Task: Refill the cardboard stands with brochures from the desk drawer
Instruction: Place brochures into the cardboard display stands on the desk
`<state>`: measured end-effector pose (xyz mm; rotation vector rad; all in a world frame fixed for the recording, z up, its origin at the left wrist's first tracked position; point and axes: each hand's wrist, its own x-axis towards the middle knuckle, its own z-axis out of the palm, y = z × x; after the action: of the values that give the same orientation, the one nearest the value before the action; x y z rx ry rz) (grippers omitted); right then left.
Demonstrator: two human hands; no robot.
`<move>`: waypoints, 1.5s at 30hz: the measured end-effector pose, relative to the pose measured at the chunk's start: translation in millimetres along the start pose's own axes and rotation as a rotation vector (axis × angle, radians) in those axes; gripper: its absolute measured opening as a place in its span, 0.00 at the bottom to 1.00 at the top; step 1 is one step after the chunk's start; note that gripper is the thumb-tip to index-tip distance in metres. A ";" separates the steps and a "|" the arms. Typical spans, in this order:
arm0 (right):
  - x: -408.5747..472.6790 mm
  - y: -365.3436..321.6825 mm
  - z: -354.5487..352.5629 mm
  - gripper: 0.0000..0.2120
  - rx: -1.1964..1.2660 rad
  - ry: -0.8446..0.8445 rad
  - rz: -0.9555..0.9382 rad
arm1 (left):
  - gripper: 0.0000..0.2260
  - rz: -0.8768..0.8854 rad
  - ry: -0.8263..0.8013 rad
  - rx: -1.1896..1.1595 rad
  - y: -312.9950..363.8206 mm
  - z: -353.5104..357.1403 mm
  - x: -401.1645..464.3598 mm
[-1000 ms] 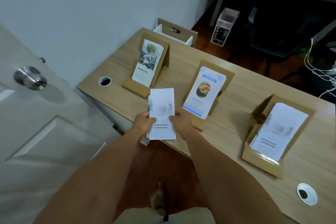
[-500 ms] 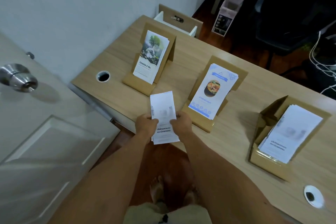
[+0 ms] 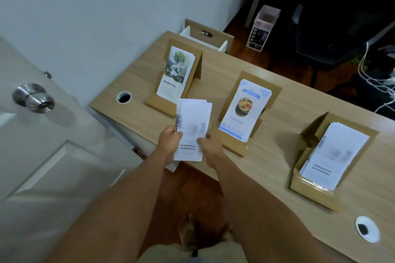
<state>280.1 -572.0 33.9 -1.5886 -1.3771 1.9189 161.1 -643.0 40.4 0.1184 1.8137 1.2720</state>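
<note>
Head view: a small sheaf of white brochures (image 3: pixel 192 132) is held over the near edge of the wooden bench (image 3: pixel 267 162), slightly fanned, so that several top corners show staggered. Its front sheet is white with dark Thai lettering low down and a blurred patch in the middle; a sliver of a coloured print shows at its left edge.

The left hand (image 3: pixel 170 141) pinches the sheaf's left edge, thumb on the front. The right hand (image 3: pixel 210 145) grips the right edge, thumb across the lower front. Both grips are closed narrow on the paper.

Just beyond the left grip stands a cardboard stand (image 3: pixel 197 66) with tree-picture brochures (image 3: pixel 175 74). Just right of the right grip, a second stand (image 3: pixel 273 94) holds blue-bordered food brochures (image 3: pixel 243 111). Well apart to the right, a third stand (image 3: pixel 310 134) carries white brochures (image 3: pixel 333 156) with the same lettering as the held sheaf.

Beyond the first stand, at the bench's far end, the drawer (image 3: pixel 205 38) stands open. Left of the grips a door (image 3: pixel 42 145) with a metal knob (image 3: pixel 33 97) is close to the bench corner. Bare benchtop lies between the second and third stands.
</note>
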 end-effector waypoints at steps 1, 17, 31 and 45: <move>-1.5 -8.5 0.8 0.16 0.017 -0.018 -0.036 | 0.08 0.010 -0.022 -0.026 7.7 2.0 -1.2; 6.9 -53.6 -16.3 0.14 -0.573 0.013 -0.399 | 0.13 0.297 0.004 0.392 30.3 10.9 16.9; 19.3 -50.1 -14.4 0.14 -0.515 0.030 -0.304 | 0.14 0.266 -0.055 0.445 27.6 13.1 24.3; -18.0 -67.8 -86.2 0.12 -0.367 0.351 -0.354 | 0.13 0.417 -0.309 0.381 76.6 67.6 1.6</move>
<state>339.5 -510.2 104.8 -1.6001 -1.7716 1.1706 177.9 -558.4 95.1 0.8942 1.7875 1.0876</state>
